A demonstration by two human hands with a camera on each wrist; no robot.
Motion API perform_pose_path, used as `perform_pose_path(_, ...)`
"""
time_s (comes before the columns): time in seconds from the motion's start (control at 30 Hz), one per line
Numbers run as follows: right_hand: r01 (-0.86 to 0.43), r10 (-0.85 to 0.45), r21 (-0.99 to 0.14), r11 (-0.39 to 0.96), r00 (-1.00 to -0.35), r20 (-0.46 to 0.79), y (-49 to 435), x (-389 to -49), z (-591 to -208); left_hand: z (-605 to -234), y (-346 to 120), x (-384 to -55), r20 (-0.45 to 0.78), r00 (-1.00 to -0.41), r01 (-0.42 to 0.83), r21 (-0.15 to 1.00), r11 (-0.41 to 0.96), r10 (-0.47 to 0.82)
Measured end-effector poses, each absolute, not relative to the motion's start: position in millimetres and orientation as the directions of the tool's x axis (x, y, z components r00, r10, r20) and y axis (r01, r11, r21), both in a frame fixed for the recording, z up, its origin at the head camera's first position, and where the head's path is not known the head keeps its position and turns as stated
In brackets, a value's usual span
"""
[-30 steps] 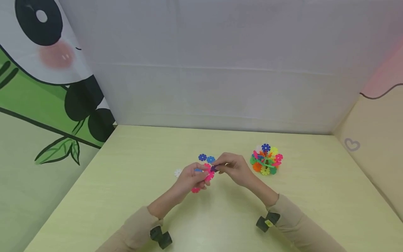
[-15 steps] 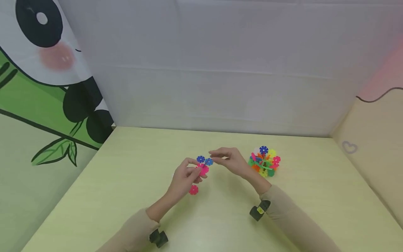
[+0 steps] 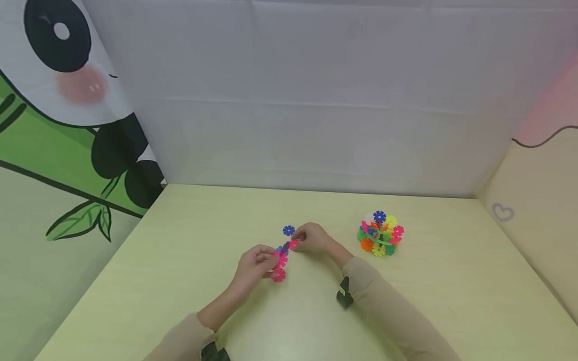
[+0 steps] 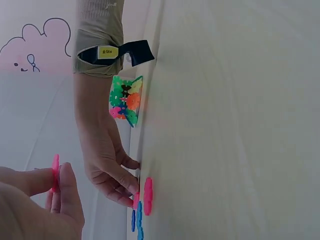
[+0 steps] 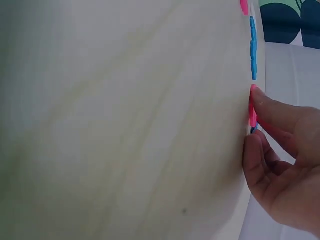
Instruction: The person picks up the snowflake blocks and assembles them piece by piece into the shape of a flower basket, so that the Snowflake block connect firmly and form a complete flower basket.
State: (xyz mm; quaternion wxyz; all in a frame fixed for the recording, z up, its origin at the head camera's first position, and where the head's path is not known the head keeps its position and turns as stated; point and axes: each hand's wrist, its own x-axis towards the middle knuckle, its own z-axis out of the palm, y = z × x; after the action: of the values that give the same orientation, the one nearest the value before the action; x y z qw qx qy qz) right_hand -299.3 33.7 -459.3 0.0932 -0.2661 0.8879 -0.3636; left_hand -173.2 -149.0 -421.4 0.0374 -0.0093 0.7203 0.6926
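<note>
My left hand (image 3: pixel 255 268) pinches a pink snowflake disc (image 3: pixel 282 260) between thumb and fingers, with a dark purple disc (image 3: pixel 285 247) at its upper edge. Seen edge-on in the left wrist view, the held pink disc (image 4: pixel 55 172) stands upright. To the right, my right hand (image 3: pixel 312 238) grips another pink disc (image 3: pixel 293 244) low by the table; the right wrist view has this pink disc (image 5: pixel 253 106) at the thumb tip. A loose pink disc (image 3: pixel 279 275) lies below the left fingertips. Just beyond the right fingers lies a dark blue disc (image 3: pixel 289 230).
Light blue discs (image 5: pixel 253 55) lie in a row on the table beside the right hand. A multicoloured ball of joined discs (image 3: pixel 381 234) stands on the table (image 3: pixel 433 271) to the right. A pale wall sheet (image 3: pixel 316 145) rises behind the table's far edge.
The left hand, with its pink and purple discs, has drawn back toward the lower left. The right hand, empty half a second ago, has moved left and taken hold of a pink disc.
</note>
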Motion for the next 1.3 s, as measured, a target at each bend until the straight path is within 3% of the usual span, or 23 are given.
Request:
perform_pose_path(0.17, -0.372, -0.500, -0.715, 0.591, -0.865, 0.037, 34, -286, -444, -424, -150, -170, -0.077, -0.996, -0.075, 0.997, 0.035, 0.042)
perform_pose_path(0.33, -0.257, -0.460, -0.910, 0.325, -0.884, 0.086, 39, -269, -417, -426, -148, -170, -0.067, -0.996, -0.066, 0.998, 0.016, 0.058)
perform_pose_path(0.43, -0.214, -0.474, -0.953, 0.214, -0.876, 0.090, 42, -262, -404, -426, -147, -171, -0.065, -0.995, -0.066, 0.998, -0.007, 0.071)
perform_pose_path(0.7, -0.171, -0.491, -0.959, 0.225, -0.870, 0.040, 46, -250, -394, -428, -141, -171, -0.060, -0.996, -0.062, 0.998, -0.030, 0.066)
perform_pose_path(1.07, -0.157, -0.416, -0.973, 0.167, -0.906, 0.074, 47, -241, -396, -428, -135, -171, -0.024, -0.999, -0.024, 1.000, -0.001, 0.049)
perform_pose_path(1.3, -0.168, -0.392, -0.976, 0.138, -0.914, 0.102, 43, -217, -374, -426, -134, -172, -0.022, -1.000, -0.022, 1.000, 0.003, 0.009)
